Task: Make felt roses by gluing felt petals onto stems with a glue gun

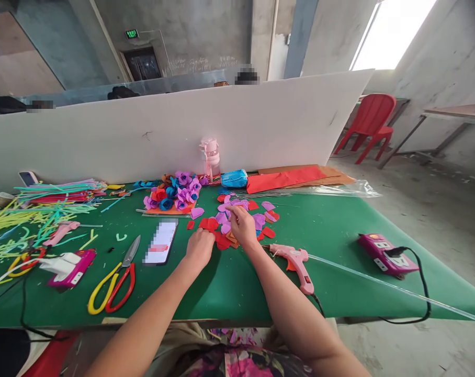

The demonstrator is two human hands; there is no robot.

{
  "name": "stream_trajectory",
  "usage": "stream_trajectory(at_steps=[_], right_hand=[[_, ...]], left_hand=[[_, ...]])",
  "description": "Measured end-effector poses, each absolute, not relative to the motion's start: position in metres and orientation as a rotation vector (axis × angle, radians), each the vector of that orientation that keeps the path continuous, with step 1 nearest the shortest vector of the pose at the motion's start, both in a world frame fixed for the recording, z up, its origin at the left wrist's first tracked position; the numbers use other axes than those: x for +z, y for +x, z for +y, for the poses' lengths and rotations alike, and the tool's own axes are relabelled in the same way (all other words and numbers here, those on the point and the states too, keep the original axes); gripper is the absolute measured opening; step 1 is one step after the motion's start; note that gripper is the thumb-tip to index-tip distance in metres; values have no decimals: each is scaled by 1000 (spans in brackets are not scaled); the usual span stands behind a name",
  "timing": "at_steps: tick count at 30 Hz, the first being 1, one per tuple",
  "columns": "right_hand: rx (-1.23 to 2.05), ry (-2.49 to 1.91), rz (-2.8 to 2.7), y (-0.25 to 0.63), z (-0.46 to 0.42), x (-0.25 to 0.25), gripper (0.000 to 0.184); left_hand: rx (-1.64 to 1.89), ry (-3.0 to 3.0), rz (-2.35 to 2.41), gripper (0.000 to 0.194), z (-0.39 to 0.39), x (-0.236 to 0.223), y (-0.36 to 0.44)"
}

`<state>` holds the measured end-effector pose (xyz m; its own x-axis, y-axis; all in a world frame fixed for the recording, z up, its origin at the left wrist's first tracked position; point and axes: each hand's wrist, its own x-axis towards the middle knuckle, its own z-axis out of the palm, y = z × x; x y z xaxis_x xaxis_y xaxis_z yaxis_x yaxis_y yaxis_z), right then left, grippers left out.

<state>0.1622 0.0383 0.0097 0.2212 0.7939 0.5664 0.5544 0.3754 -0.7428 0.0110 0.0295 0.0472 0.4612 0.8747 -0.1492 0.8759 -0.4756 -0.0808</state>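
Note:
A loose pile of cut petals, purple, red and orange with a bit of blue, is spread on the green table. At its left edge my left hand is closed, knuckles up, against some red petals; its fingertips are hidden. My right hand bends over the middle of the pile with its fingers drawn together among purple petals; what they hold cannot be made out. Just right of my right wrist lies a pink glue gun with a long clear glue stick in its back.
Finished paper flowers sit behind my left hand. A phone, open scissors and purple power strips lie around. Coloured stems cover the left. A pink bottle stands against the white partition.

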Motion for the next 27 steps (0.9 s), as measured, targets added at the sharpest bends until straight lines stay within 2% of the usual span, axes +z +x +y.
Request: stream_trajectory(at_steps=[7,19,24,27], right_hand=[[263,-1275,-1516,156,35,13,33],[288,-1236,-1575,150,34,8,32],[277,-1283,-1499,154,35,10,32],[280,-1285,-1509,155,37,9,33]], left_hand=[[-300,2585,1689,34,36,49,15],[-5,2593,1812,26,44,54,-5],[-237,2560,1686,18,48,56,-10],[-342,2581,1616,24,47,53,0]])
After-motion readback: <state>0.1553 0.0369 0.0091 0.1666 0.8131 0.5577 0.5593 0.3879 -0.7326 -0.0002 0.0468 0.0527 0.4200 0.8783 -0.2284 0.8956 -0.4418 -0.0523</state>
